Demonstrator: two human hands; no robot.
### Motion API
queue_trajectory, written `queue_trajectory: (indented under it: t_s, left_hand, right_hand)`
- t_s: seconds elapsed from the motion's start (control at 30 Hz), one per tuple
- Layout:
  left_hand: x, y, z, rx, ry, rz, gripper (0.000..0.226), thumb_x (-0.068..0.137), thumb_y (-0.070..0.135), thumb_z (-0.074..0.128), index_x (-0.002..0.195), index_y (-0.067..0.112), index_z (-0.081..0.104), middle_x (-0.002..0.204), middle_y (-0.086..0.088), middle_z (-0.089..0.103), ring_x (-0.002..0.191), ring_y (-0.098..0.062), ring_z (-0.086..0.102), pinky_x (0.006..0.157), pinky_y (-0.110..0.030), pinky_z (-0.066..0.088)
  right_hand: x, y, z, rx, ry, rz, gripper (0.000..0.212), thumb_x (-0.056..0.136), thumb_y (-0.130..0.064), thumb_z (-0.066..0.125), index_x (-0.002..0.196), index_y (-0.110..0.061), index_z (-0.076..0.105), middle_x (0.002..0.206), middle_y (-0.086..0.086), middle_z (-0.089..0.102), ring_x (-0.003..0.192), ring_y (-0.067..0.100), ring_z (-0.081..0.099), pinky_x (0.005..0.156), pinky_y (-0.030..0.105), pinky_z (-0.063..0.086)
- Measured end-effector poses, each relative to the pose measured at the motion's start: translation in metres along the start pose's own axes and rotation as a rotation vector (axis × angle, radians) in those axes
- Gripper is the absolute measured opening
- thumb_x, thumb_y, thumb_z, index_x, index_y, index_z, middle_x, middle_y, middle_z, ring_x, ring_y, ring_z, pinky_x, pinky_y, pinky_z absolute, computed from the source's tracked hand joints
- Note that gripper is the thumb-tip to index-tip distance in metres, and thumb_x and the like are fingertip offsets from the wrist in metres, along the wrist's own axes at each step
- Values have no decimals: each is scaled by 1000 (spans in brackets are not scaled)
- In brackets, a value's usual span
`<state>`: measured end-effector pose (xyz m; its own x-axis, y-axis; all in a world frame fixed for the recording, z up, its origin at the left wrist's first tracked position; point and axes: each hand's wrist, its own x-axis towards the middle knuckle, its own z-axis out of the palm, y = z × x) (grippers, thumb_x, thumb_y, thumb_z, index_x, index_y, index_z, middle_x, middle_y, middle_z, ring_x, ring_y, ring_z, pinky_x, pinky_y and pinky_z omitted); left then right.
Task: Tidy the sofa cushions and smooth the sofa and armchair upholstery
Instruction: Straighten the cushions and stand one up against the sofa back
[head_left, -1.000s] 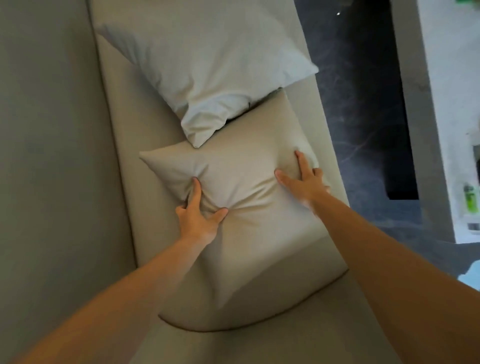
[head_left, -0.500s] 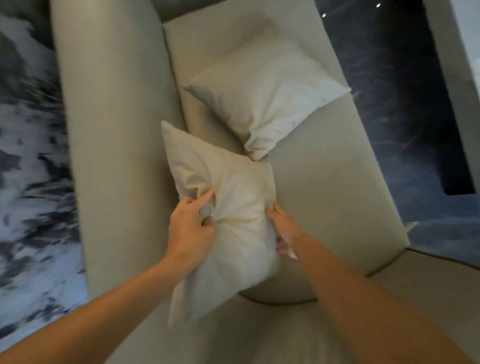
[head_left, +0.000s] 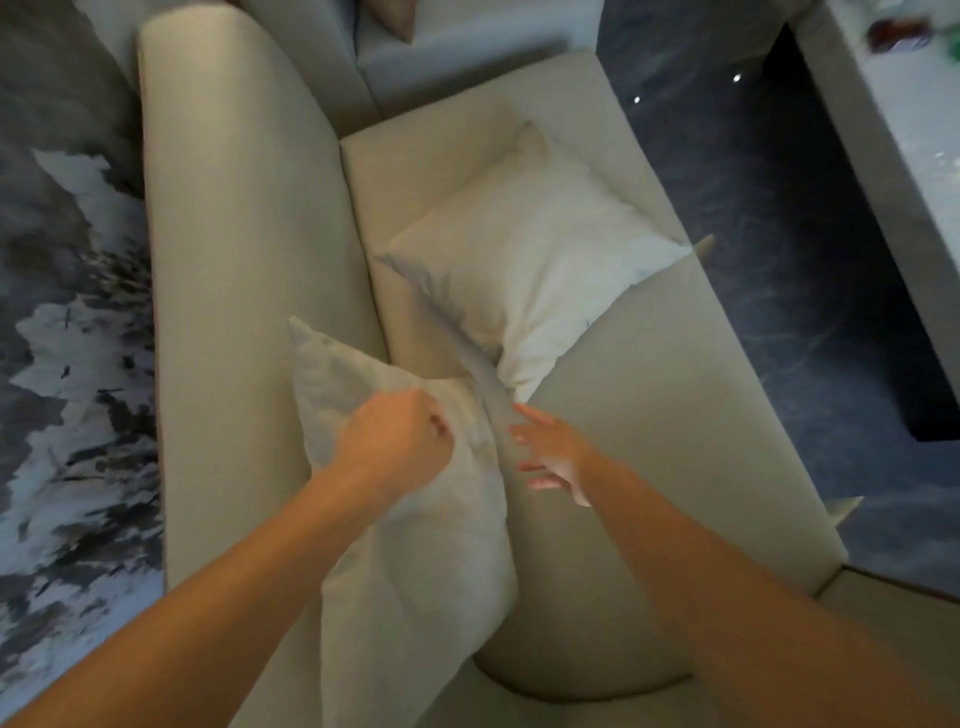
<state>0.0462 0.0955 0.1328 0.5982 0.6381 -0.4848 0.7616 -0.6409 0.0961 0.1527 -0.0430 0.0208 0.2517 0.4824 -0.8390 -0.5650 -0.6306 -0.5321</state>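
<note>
A beige cushion (head_left: 410, 561) stands on edge against the sofa backrest (head_left: 234, 312). My left hand (head_left: 400, 441) is clenched on its upper face, bunching the fabric. Just to the right of the cushion's edge, my right hand (head_left: 550, 457) has its fingers spread and holds nothing. A white cushion (head_left: 535, 260) lies flat on the sofa seat (head_left: 675, 405) beyond both hands, its near corner touching the beige cushion's top.
A dark marbled floor (head_left: 779, 260) runs along the right of the sofa. A pale low table (head_left: 893, 130) with small items stands at the top right. A grey and white patterned surface (head_left: 62, 364) lies left of the backrest.
The beige cushion went from lying flat on the seat to standing against the backrest. My right hand has come off it and opened. My view has shifted to show more of the sofa.
</note>
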Motion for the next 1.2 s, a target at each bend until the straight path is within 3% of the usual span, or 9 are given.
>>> queue_trajectory:
  t_s: [0.13, 0.2, 0.37, 0.53, 0.73, 0.87, 0.97, 1.13, 1.2]
  left_hand:
    - [53, 37, 17, -459, -115, -150, 20, 81, 29, 66, 99, 21, 70, 70, -10, 72, 49, -23, 66, 47, -30, 55]
    - [97, 47, 29, -693, -111, -271, 46, 81, 31, 70, 125, 23, 56, 93, -18, 70, 62, -28, 69, 44, -35, 56]
    - [204, 59, 74, -712, -44, -295, 101, 70, 54, 78, 151, 38, 20, 150, -11, 41, 128, -39, 48, 68, -48, 60]
    - [254, 81, 140, -653, 86, -257, 107, 74, 43, 79, 153, 35, 9, 142, -22, 40, 128, -43, 38, 107, -44, 38]
    - [248, 88, 134, -652, 155, -245, 84, 82, 25, 75, 148, 41, 26, 126, -14, 30, 106, -40, 49, 103, -43, 40]
    - [227, 84, 82, -491, 293, 19, 56, 85, 7, 57, 138, 24, 47, 127, -9, 41, 107, -34, 55, 99, -36, 42]
    - [213, 75, 14, -312, 404, 194, 43, 83, 5, 54, 123, 22, 55, 124, -10, 43, 102, -37, 56, 93, -42, 46]
    - [193, 46, -92, 14, 464, 171, 36, 87, 5, 56, 122, 13, 55, 132, -12, 36, 113, -39, 47, 91, -43, 45]
    - [190, 17, -115, 69, 440, 79, 40, 87, 8, 57, 126, 15, 54, 137, -11, 32, 121, -41, 39, 95, -44, 43]
  right_hand:
    - [19, -41, -41, 52, 194, -48, 54, 96, -27, 56, 146, -38, 38, 133, 10, 55, 108, 31, 60, 89, 44, 53]
    - [44, -75, -66, -15, 284, -164, 62, 94, -30, 60, 148, -40, 32, 143, 10, 49, 122, 34, 54, 97, 49, 50]
    - [132, -134, -113, -451, 536, -297, 80, 87, -59, 58, 153, -39, 16, 160, 16, 17, 143, 37, 28, 115, 54, 29]
    - [201, -101, -112, -61, 523, -297, 82, 79, -62, 65, 145, -58, 17, 162, -12, -13, 139, 39, 31, 76, 62, 56]
    - [205, -85, -117, -40, 571, -335, 75, 85, -43, 69, 141, -61, 24, 162, -12, -3, 132, 37, 39, 77, 59, 59]
    - [191, -98, -102, 70, 588, -306, 72, 86, -28, 71, 145, -47, 34, 157, 3, 23, 111, 36, 56, 81, 51, 60]
    - [176, -118, -81, 355, 447, -259, 65, 89, -13, 69, 144, -32, 42, 146, 12, 46, 76, 30, 67, 79, 51, 61]
    - [147, -177, 16, 492, 231, -235, 28, 93, -9, 63, 120, -16, 59, 106, 11, 62, 73, 25, 60, 51, 42, 62]
    - [141, -198, 65, 505, 172, -250, 31, 94, -8, 60, 124, -15, 59, 109, 12, 55, 74, 25, 58, 63, 44, 62]
